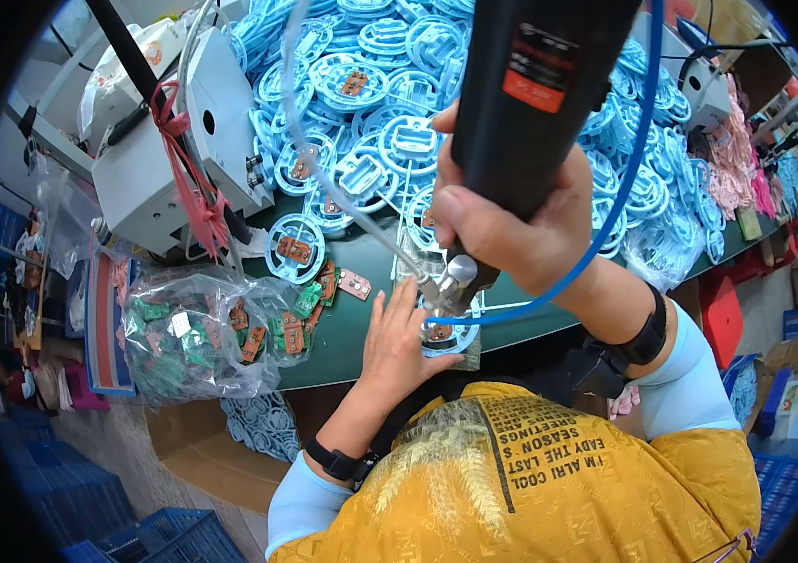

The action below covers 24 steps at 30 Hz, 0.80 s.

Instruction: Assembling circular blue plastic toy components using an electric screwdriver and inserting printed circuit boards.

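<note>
My right hand (521,216) is closed round a thick black power screwdriver (535,113), held upright. A metal fitting (455,277) at its lower end joins a clear tube (338,192) and a blue hose (605,235). Beneath the tip lies a light blue round plastic part (441,345) with a small brown circuit board inside, mostly hidden by the tool and hands. My left hand (399,342) lies flat against the left side of that part, fingers stretched out and thumb along its near rim. Another blue part with a brown board (294,249) lies to the left on the green tabletop (342,324).
A large heap of blue round parts (380,84) covers the far side. Loose green and brown boards (310,300) lie by a clear bag (192,328) of boards at left. Behind it stands a grey machine (183,141). A blue crate (169,540) is on the floor.
</note>
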Each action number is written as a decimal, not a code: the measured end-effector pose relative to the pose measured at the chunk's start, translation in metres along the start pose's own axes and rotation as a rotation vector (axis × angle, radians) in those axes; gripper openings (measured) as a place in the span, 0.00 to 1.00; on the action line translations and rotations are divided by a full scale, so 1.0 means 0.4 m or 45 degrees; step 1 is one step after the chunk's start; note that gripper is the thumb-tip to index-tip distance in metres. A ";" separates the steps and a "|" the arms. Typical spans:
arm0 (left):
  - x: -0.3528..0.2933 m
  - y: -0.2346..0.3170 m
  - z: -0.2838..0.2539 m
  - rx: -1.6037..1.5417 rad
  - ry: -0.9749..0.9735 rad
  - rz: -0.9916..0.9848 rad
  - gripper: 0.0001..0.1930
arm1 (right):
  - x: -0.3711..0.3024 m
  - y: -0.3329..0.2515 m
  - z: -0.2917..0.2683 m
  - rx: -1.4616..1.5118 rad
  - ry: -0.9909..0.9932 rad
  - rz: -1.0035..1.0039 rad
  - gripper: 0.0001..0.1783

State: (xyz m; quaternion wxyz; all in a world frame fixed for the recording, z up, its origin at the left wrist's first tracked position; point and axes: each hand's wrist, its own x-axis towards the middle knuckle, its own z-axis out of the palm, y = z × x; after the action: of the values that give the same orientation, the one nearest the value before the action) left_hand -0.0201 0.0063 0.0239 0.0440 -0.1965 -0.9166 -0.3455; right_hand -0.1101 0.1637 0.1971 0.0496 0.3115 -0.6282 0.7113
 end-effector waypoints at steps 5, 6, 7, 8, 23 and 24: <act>-0.027 -0.012 0.002 0.128 -0.043 -0.001 0.38 | 0.052 -0.048 -0.024 -0.055 0.121 -0.170 0.23; -0.030 -0.014 0.001 0.129 -0.042 0.005 0.38 | 0.060 -0.048 -0.022 -0.034 0.135 -0.162 0.23; -0.040 -0.015 0.001 0.144 -0.021 0.038 0.37 | 0.064 -0.041 -0.022 -0.037 0.137 -0.165 0.23; -0.053 -0.015 0.003 0.160 0.001 0.062 0.37 | 0.061 -0.024 -0.021 -0.123 0.103 -0.173 0.24; -0.070 -0.032 0.021 0.180 0.043 0.086 0.37 | 0.062 0.031 0.002 -0.125 0.057 -0.123 0.23; -0.070 -0.031 0.021 0.180 0.048 0.086 0.37 | 0.061 0.032 0.002 -0.117 0.061 -0.131 0.23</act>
State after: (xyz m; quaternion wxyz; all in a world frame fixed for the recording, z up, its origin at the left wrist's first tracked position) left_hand 0.0010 -0.0061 0.0040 0.0866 -0.2172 -0.9305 -0.2818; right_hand -0.1352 0.1523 0.1986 0.1153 0.3236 -0.6421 0.6854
